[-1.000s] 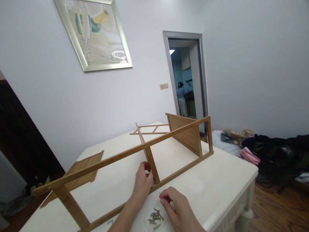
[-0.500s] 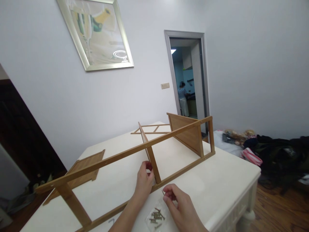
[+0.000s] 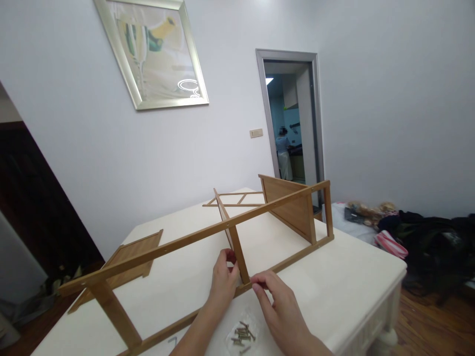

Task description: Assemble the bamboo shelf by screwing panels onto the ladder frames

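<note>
A wooden shelf frame (image 3: pixel 185 238) lies on its side across the white table. My left hand (image 3: pixel 223 281) grips the lower part of the middle shelf board (image 3: pixel 223 213), fingers curled round its edge beside the crosspiece. With thumb and forefinger pinched, my right hand (image 3: pixel 279 305) is at the bottom rail (image 3: pixel 297 255), close to the foot of that crosspiece. The screw in its pinch is mostly hidden by the fingertips. Below the hands, several loose screws (image 3: pixel 242 332) lie on a clear plastic bag.
A loose wooden panel (image 3: pixel 139 249) rests at the table's left, and a ladder-like side frame (image 3: pixel 241 199) at the back. Another board (image 3: pixel 287 205) stands in the frame's right end. Clothes (image 3: pixel 426 237) are heaped beyond the white table (image 3: pixel 356 269). A person (image 3: pixel 284 151) stands past the doorway.
My right hand has moved up and forward, bringing the screw from above the bag to the bottom rail. My left hand keeps its hold on the board. The view has shifted slightly.
</note>
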Motion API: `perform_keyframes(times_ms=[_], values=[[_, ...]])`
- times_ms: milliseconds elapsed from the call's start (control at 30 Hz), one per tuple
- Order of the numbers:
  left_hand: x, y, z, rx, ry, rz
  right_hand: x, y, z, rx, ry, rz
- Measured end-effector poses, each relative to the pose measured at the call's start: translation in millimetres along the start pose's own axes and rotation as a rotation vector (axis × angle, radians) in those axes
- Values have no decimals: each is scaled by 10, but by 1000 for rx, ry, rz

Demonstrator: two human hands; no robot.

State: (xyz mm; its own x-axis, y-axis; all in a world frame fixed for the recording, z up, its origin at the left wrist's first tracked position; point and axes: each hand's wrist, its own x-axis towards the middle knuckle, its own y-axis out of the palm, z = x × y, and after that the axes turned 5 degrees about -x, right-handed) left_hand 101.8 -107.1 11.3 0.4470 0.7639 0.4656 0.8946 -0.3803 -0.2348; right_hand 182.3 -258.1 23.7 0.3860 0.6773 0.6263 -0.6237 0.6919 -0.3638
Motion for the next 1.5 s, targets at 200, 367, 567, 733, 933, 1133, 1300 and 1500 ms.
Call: perform_keyframes(times_ms=[200,367,567,733,933,1133,1300,1500], values=[[-8,-7,-23,-14,-4,-31,160,-75,144,18,-40,-49],[-11,-16,-67,-21,-17,-6,304,-129,270,33,-79,-85],[-1,-30,-62,7,-15,-22,433,-137,408,46,-109,-125],[11,-35,-33,15,-34,-8,582,-114,539,139,-40,-170],[9,-39,-50,-5,-32,-10,845,-85,645,277,37,-201],[18,-36,-22,-16,-38,-4,963,-28,631,297,67,-180],[11,-30,-50,-36,-30,-7,981,-16,616,284,75,-191],[12,-26,-63,-18,-28,-16,1000,-15,634,288,59,-183]])
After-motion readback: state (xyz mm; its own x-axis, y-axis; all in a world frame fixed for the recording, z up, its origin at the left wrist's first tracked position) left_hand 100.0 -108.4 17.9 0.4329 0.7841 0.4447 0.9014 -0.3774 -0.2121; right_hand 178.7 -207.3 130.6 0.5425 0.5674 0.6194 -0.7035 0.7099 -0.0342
